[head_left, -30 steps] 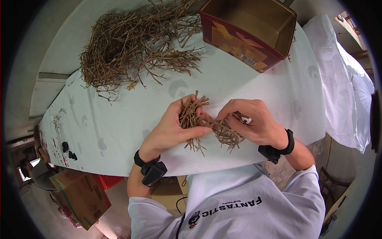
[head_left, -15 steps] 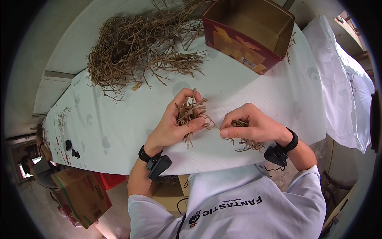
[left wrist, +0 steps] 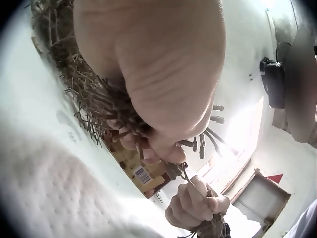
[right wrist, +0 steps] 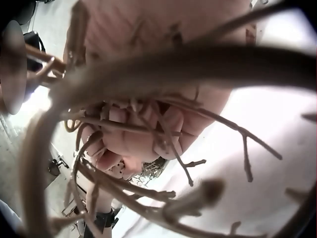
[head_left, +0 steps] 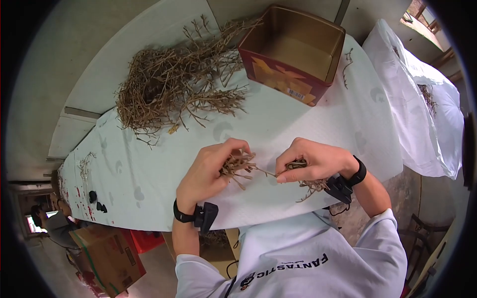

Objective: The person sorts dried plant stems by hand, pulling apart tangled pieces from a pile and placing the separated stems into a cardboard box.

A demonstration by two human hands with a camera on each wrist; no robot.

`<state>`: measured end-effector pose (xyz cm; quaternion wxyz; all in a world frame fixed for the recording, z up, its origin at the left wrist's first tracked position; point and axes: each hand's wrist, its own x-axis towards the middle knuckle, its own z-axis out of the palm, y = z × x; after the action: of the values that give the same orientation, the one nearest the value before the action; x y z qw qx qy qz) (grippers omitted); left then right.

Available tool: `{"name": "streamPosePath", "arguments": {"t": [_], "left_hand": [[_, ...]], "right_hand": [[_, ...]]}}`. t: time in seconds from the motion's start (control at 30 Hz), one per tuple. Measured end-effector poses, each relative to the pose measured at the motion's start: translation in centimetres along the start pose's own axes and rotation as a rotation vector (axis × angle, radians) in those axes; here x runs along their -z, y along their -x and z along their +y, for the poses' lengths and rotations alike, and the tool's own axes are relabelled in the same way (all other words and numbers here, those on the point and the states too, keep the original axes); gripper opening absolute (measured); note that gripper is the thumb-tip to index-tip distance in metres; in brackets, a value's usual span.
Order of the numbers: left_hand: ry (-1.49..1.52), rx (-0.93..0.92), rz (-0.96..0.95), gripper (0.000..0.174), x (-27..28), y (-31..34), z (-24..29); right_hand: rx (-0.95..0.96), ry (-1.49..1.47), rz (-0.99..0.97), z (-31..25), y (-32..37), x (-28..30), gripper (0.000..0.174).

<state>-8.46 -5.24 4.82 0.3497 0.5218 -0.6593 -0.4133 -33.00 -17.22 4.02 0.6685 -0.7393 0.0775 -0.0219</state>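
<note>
My left hand (head_left: 204, 171) grips a bunch of dry brown twigs (head_left: 238, 166), their cut ends poking out past the thumb and fingers. To its right, my right hand (head_left: 323, 160) holds a smaller clump of branching twigs (head_left: 314, 186), which hangs below the palm. One thin twig (head_left: 266, 173) spans the gap between both hands, pinched at its right end by the right thumb and forefinger. In the left wrist view the same twig (left wrist: 194, 182) runs to the right hand's fingers. Forked stems (right wrist: 247, 139) cross close before the right wrist camera, partly hiding that hand.
A large heap of twigs (head_left: 154, 89) lies at the back left of the white-covered table (head_left: 164, 164). Beside it stands a red and gold tin (head_left: 283, 82). Loose twigs (head_left: 346, 69) lie right of the tin, near a white bag (head_left: 387, 89). Small black objects (head_left: 94, 197) sit at the left.
From close together, my hands have drawn apart, the right moving rightward with its clump. The left hand has turned over its bunch more. The thin twig now stretches between them; the head view has shifted.
</note>
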Motion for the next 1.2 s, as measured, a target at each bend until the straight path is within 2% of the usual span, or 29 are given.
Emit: {"name": "streamPosePath", "arguments": {"t": [0.07, 0.23, 0.27, 0.33, 0.37, 0.4, 0.47, 0.5, 0.53, 0.6, 0.63, 0.7, 0.73, 0.8, 0.83, 0.9, 1.0, 1.2], "left_hand": [[-0.245, -0.106, -0.011, 0.050, 0.0, 0.0, 0.5], [-0.386, -0.217, 0.030, 0.051, -0.1, 0.2, 1.3], [-0.540, -0.264, 0.098, 0.050, 0.3, 0.5, 0.8], [-0.848, -0.361, 0.234, 0.049, 1.7, 0.9, -0.6], [-0.700, -0.218, 0.425, 0.044, 4.6, 2.0, -1.8], [-0.548, -0.070, 0.618, 0.040, 8.0, 3.5, -2.9], [-0.327, -0.009, 0.788, 0.028, 10.6, 6.3, -2.8], [-0.328, -0.014, 0.785, 0.028, 10.4, 6.5, -2.1], [-0.196, -0.021, 0.749, 0.028, 9.8, 6.4, -1.1], [0.059, -0.029, 0.672, 0.029, 8.6, 6.0, 0.6], [0.057, -0.032, 0.673, 0.029, 8.0, 5.5, 0.5], [0.354, -0.101, 0.440, 0.039, 6.1, 3.9, -0.5], [0.361, -0.109, 0.438, 0.039, 5.0, 2.8, -1.1], [0.558, -0.117, 0.332, 0.048, 2.7, 1.0, -1.7], [0.556, -0.123, 0.334, 0.048, 1.9, 0.3, -1.4], [0.431, 0.070, 0.284, 0.050, 0.3, -0.6, -1.0], [0.414, 0.104, 0.311, 0.049, -1.6, -1.0, -1.6], [0.348, 0.213, 0.270, 0.039, -2.0, -0.6, -2.2]], "right_hand": [[0.012, -0.024, -0.058, 0.0, 0.0, 0.3, 0.021], [0.023, -0.114, -0.195, 0.2, -0.3, 1.1, 0.021], [0.023, -0.106, -0.196, -0.1, -0.1, 1.5, 0.021], [-0.068, -0.140, -0.452, -1.0, 1.0, 2.8, 0.024], [-0.114, -0.161, -0.579, -1.2, 1.7, 3.1, 0.025], [-0.112, -0.151, -0.585, -0.8, 2.6, 3.5, 0.025], [-0.121, -0.232, -0.117, 1.0, 4.5, 4.0, 0.022], [-0.128, -0.275, 0.130, 1.6, 5.0, 3.9, 0.021], [-0.126, -0.270, 0.133, 1.8, 4.4, 3.8, 0.021], [-0.126, -0.337, 0.449, 1.8, 1.8, 2.9, 0.016], [-0.123, -0.335, 0.449, 1.6, 0.8, 2.5, 0.016], [-0.094, -0.365, 0.429, 1.1, -0.3, 1.4, 0.015], [-0.080, -0.375, 0.420, 0.7, -0.6, 1.1, 0.016], [-0.089, -0.408, 0.418, 0.1, -1.3, 0.3, 0.017], [-0.092, -0.444, 0.411, -0.3, -1.7, 0.1, 0.018], [-0.101, -0.482, 0.402, 0.0, -2.0, -0.7, 0.020], [0.012, -0.689, 0.474, 2.0, -2.8, -1.6, 0.026], [-0.056, -0.695, 0.417, 2.0, -1.8, -1.7, 0.026]]}}
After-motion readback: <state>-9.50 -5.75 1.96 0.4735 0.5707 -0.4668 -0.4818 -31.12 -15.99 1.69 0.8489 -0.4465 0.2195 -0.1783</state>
